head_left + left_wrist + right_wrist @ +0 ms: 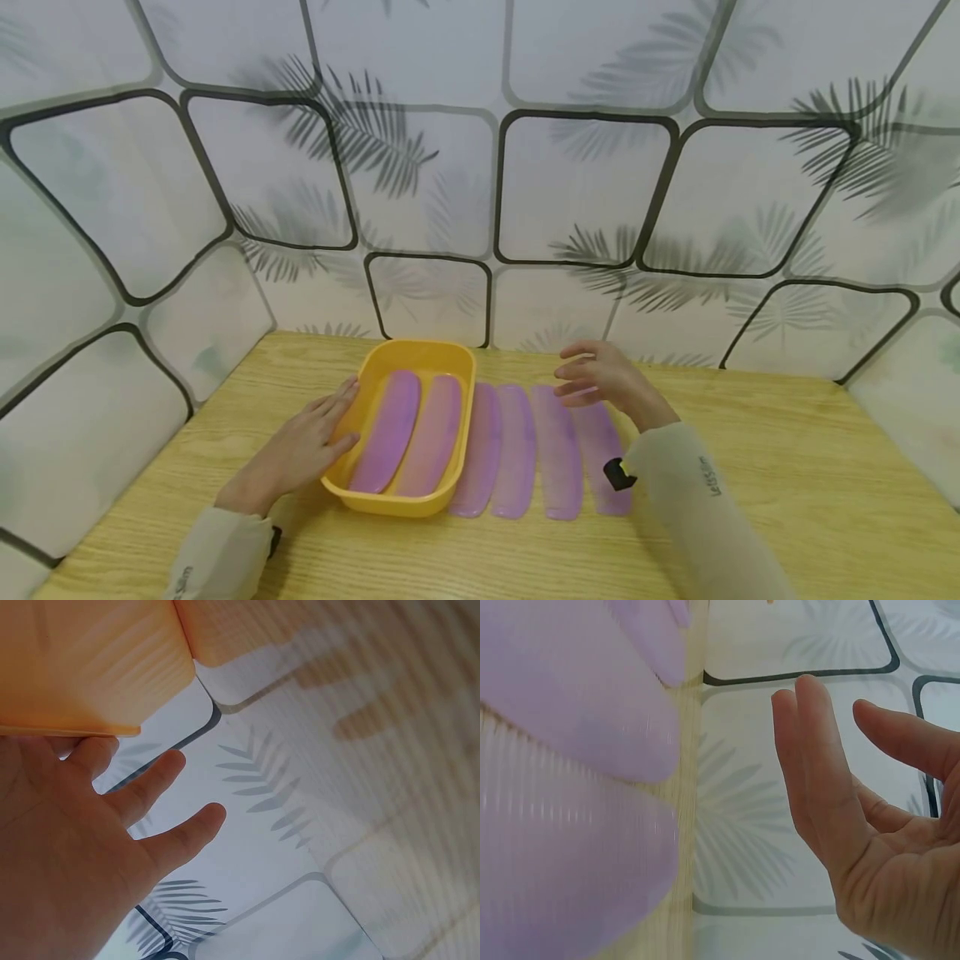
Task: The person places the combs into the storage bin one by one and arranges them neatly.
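Observation:
A yellow plastic tray [397,506] stands on the table with two long, curved purple strips in it: a deeper purple strip [390,433] and a paler purple strip [435,433]. My left hand [303,446] rests against the tray's left rim, its fingers spread and fairly straight. The left wrist view shows the orange-looking tray wall [90,667] against the palm side of that hand [82,840]. My right hand [603,379] hovers, holding nothing, over the far ends of several translucent purple strips [557,458] lying side by side right of the tray. Close up, a strip [570,847] looks finely ribbed.
The light wood-grain table [750,467] extends to both sides. A patterned wall covering [570,192] with leaf prints rises directly behind it and along the left side. The strip nearest the tray [480,450] lies close beside its right wall.

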The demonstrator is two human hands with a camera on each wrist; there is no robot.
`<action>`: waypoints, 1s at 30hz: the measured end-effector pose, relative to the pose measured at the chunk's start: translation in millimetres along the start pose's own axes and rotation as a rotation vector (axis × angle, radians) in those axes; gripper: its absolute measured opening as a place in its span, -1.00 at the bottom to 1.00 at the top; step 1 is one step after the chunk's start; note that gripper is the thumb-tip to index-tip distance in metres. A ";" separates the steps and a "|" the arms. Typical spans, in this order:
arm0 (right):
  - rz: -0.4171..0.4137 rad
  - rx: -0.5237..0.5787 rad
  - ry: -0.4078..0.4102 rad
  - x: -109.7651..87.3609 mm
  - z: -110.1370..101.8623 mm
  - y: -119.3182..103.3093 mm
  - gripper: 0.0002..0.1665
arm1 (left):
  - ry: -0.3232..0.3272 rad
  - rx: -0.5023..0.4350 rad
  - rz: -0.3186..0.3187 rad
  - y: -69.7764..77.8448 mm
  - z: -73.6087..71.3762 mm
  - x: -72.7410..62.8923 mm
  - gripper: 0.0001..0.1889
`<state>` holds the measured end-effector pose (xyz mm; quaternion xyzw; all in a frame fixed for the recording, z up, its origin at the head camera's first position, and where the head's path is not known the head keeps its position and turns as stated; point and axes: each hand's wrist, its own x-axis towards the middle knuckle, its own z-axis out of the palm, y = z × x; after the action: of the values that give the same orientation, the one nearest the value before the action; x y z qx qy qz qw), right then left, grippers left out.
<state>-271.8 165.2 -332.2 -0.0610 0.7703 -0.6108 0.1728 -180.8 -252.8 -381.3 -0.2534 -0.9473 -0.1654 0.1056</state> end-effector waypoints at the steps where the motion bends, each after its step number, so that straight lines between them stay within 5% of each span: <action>1: 0.003 -0.005 0.005 -0.2 -2.0 0.3 -0.35 | 0.000 -0.001 0.002 -0.1 0.1 0.0 -0.33; 30: 0.067 -0.056 0.013 -11.9 -36.4 18.4 -0.29 | -0.006 -0.001 -0.001 0.5 0.6 -0.3 -0.33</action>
<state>-270.9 206.8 -340.6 -0.0362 0.7897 -0.5834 0.1864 -180.3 -252.2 -381.8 -0.2536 -0.9476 -0.1651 0.1024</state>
